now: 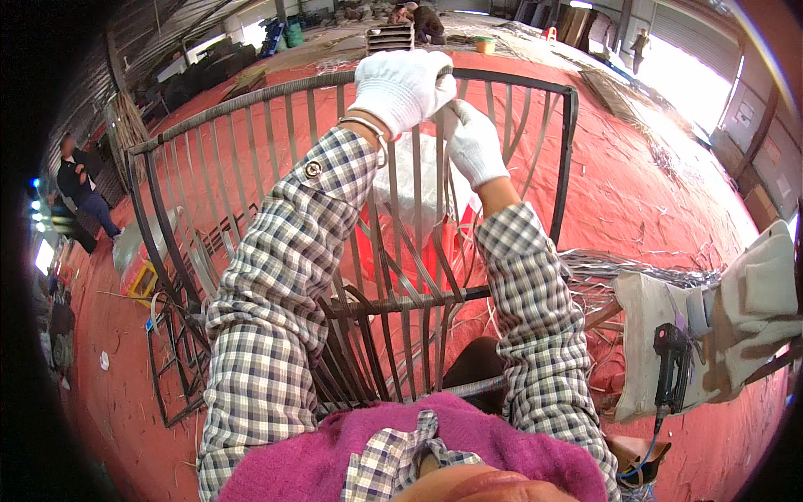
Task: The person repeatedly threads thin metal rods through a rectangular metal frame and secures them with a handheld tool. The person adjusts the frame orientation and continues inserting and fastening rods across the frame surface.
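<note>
A dark metal chair frame [569, 155] stands in front of me, strung with several flat grey-brown strips [250, 138] from its wrapped top rail [322, 81] to a lower crossbar [393, 304]. Both my hands wear white knitted gloves. My left hand [401, 88] is closed at the top rail, fingers curled round a flat strip that is mostly hidden. Just below and to the right, my right hand [473, 144] pinches the strip with its fingertips, close to the left fingers. Part of the rail is covered by the gloves.
At right, a heat gun-like black tool [671, 368] with a blue cord rests on a cloth-covered seat [644, 314]. A bundle of loose strips [636, 269] lies beside it. Behind the frame is a red stool [418, 251] with white plastic. One person [84, 184] stands at left; others are farther back.
</note>
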Motion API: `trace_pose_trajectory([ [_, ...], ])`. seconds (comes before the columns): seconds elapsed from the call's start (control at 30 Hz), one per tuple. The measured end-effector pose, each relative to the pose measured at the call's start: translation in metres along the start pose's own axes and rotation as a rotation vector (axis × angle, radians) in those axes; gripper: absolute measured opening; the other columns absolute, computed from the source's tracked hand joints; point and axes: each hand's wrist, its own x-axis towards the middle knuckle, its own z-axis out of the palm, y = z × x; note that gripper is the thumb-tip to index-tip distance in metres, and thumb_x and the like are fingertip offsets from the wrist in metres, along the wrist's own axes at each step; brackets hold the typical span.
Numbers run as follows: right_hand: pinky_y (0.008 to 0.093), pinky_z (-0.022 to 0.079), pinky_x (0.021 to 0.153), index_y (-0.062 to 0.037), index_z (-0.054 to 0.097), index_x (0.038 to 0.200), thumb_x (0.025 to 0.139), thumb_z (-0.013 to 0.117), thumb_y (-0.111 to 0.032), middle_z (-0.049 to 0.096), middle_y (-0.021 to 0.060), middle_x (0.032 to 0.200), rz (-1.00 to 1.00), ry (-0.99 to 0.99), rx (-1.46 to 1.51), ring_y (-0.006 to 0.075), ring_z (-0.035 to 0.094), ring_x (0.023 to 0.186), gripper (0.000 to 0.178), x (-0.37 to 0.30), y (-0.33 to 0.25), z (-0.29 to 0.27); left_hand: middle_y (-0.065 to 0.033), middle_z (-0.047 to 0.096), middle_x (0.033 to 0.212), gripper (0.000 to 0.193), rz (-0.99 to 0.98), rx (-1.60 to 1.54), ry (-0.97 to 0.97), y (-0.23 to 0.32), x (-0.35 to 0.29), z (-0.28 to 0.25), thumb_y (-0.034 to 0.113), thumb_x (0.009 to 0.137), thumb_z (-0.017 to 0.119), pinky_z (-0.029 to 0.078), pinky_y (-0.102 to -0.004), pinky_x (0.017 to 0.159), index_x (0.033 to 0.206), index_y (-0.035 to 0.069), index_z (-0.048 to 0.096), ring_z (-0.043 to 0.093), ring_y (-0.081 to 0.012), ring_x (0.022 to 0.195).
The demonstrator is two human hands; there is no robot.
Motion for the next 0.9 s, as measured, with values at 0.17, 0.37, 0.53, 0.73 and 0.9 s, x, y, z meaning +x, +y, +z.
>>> trace_pose_trajectory([
  [0.17,0.0413,0.043,0.093,-0.0084,0.071,0.082,0.084,0.057,-0.009,0.065,0.0097,0.102,-0.270,0.010,-0.059,0.0279,0.059,0.101,0.014,-0.026,-0.036,-0.060,-0.0081,0.071,0.096,0.028,0.096,0.030,-0.001,-0.002,-0.004,-0.004,0.033,0.092,0.056,0.054,-0.0414,0.069,0.117,0.022,0.062,0.068,-0.0285,0.080],
  [0.37,0.0219,0.044,0.059,-0.0029,0.067,0.091,0.099,0.050,-0.017,0.060,-0.0008,0.076,0.006,0.097,1.035,0.0089,0.054,0.064,0.024,0.009,-0.065,-0.046,-0.0052,0.069,0.093,0.021,0.074,0.077,-0.039,0.007,0.000,-0.004,0.028,0.095,0.049,0.054,-0.0417,0.069,0.111,0.021,0.061,0.069,-0.0264,0.083],
  [0.53,0.0202,0.037,0.053,-0.0057,0.069,0.084,0.097,0.055,-0.027,0.055,-0.0040,0.068,0.166,0.073,0.710,0.0040,0.046,0.061,0.028,-0.008,-0.075,-0.060,-0.0082,0.068,0.080,0.024,0.147,-0.012,0.116,0.014,-0.003,-0.018,0.028,0.089,0.061,0.052,-0.0415,0.063,0.110,0.016,0.063,0.068,-0.0272,0.072],
  [0.73,0.0250,0.044,0.059,-0.0063,0.073,0.095,0.094,0.054,-0.027,0.068,0.0005,0.084,-0.219,-0.202,0.176,0.0099,0.056,0.069,0.028,0.121,-0.046,-0.078,-0.0059,0.063,0.065,0.044,0.030,-0.038,0.227,0.030,-0.007,-0.032,0.042,0.079,0.071,0.049,-0.0381,0.057,0.115,0.018,0.061,0.065,-0.0257,0.063],
  [0.9,0.0323,0.053,0.071,-0.0143,0.070,0.108,0.087,0.059,-0.034,0.070,0.0101,0.097,-0.227,-0.359,-0.669,0.0265,0.067,0.084,0.031,0.145,-0.039,-0.063,-0.0034,0.069,0.074,0.033,0.131,-0.018,0.314,0.025,-0.007,-0.033,0.045,0.081,0.067,0.050,-0.0351,0.057,0.106,0.024,0.070,0.067,-0.0223,0.065],
])
